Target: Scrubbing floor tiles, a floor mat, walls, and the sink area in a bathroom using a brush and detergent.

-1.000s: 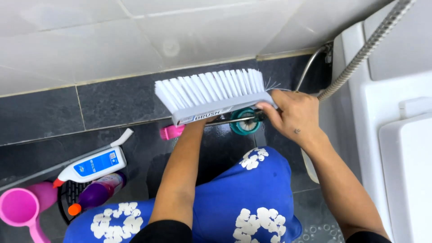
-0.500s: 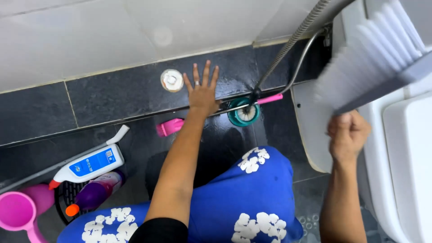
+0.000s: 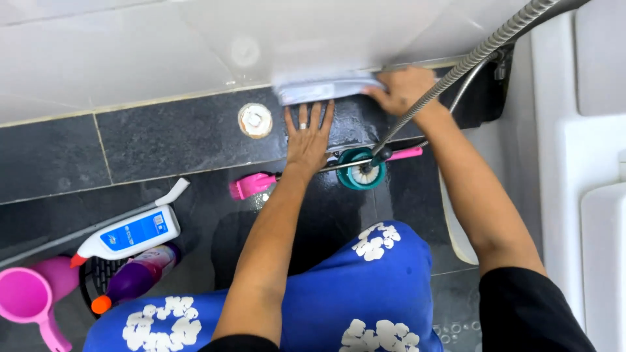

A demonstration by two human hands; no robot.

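The right hand has its grip closed on a scrub brush at the wall base; the left hand lies flat, fingers spread, on the wet dark floor.

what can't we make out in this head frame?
- scrub brush: motion-blurred in the head view; bristles unreadable, and the right hand covers its end.
- left hand: flat on the dark floor tile; palm contact hidden beneath it.
- pink scoop: cut off by the left edge.
- purple bottle: partly behind the blue floral clothing.
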